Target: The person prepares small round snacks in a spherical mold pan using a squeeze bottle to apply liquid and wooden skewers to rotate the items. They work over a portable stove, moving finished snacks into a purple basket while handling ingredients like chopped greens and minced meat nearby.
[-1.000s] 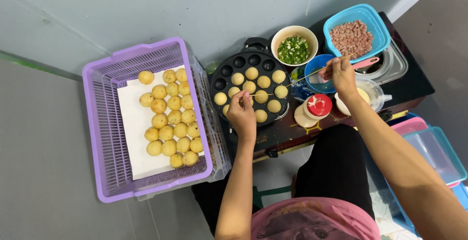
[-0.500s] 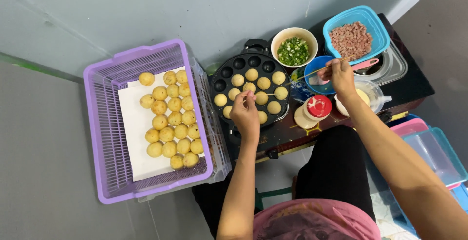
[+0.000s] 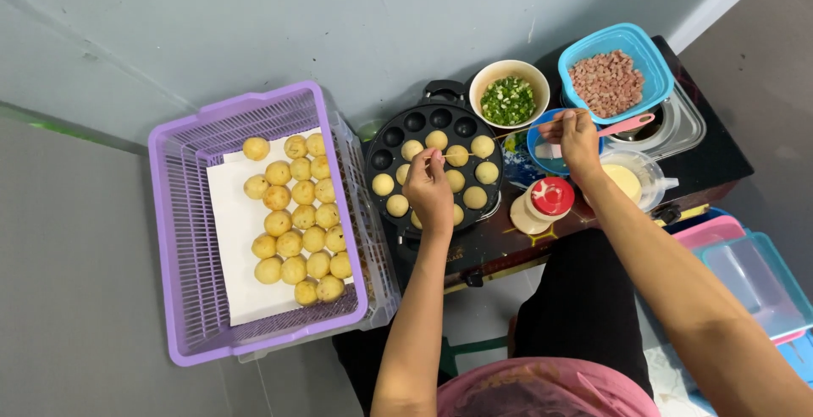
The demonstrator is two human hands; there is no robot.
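Head view: left hand (image 3: 429, 188) pinches a thin wooden skewer (image 3: 458, 155) over the round black pan (image 3: 434, 167); right hand (image 3: 577, 139) clamps a pink-handled utensil (image 3: 622, 125).

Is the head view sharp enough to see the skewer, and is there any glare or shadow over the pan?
Head view: even, soft light, no harsh shadows; the thin skewer in the left hand stays visible over the round black pan; faint sheen on the dark tabletop; the right hand is sharp.
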